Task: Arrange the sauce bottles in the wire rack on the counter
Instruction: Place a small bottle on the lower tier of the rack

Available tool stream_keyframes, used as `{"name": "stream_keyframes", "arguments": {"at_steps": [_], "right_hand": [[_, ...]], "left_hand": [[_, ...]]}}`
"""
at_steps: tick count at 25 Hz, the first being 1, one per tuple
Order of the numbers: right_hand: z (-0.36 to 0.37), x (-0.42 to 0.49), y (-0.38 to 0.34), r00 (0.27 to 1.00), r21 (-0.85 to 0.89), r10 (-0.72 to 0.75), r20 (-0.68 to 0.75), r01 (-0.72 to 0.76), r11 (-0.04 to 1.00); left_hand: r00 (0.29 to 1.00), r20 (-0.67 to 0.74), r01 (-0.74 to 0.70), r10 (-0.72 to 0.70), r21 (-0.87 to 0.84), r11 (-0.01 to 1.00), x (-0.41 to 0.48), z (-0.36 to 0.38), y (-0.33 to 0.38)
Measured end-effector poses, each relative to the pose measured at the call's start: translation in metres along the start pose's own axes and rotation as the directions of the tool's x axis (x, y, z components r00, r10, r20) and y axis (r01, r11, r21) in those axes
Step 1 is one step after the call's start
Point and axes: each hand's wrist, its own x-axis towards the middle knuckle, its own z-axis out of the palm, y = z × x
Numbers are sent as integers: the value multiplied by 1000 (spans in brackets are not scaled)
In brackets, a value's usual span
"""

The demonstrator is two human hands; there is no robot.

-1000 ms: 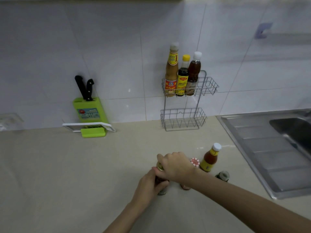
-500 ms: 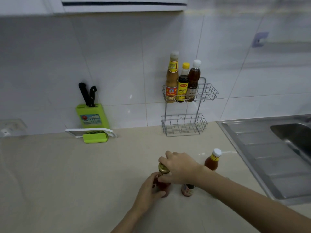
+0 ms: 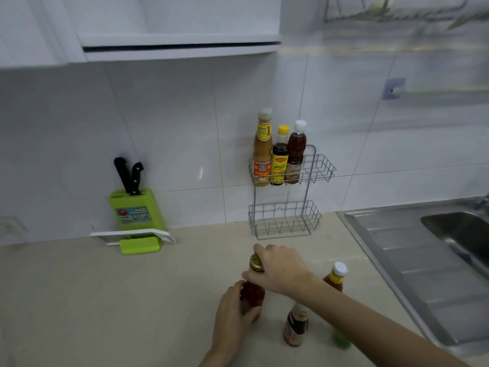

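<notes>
A two-tier wire rack [image 3: 315, 168] stands against the tiled wall. Its upper basket holds three bottles: a tall tan one [image 3: 262, 152], a dark one with a yellow cap [image 3: 280, 160] and a brown one with a white cap [image 3: 296, 152]. The lower basket [image 3: 284, 221] holds nothing. On the counter, my left hand [image 3: 232, 316] wraps the body of a red sauce bottle [image 3: 253, 292] with a gold cap. My right hand [image 3: 280, 268] grips its neck and cap. Behind my right arm stand an orange bottle with a white cap [image 3: 335, 276] and a labelled bottle [image 3: 296, 324].
A green knife block [image 3: 135, 210] with two black-handled knives stands at the left against the wall, with a white frame at its foot. A steel sink [image 3: 436, 255] and its draining board lie at the right. A small green object [image 3: 340, 337] shows under my right arm.
The view has tilted up, showing the cabinet above. Both hands keep hold of the gold-capped bottle, which now stands more upright and closer to the rack.
</notes>
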Motion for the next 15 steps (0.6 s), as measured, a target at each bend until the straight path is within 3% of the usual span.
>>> {"name": "stream_keyframes", "arguments": {"at_steps": [3, 5, 10, 15], "right_hand": [[-8, 20, 3, 993, -7, 20, -115, -21, 1000], [-18, 30, 17, 984, 117, 75, -160, -56, 992], [-25, 63, 88, 953, 491, 253, -166, -142, 859], [-2, 83, 131, 812, 749, 481, -331, -84, 658]], "left_hand": [[996, -86, -25, 26, 11, 1000, 25, -1, 20], [993, -111, -46, 45, -4, 999, 40, -5, 34], [999, 49, -2, 7, -101, 995, 107, -20, 40], [992, 36, 122, -118, -144, 982, 153, -16, 27]]}}
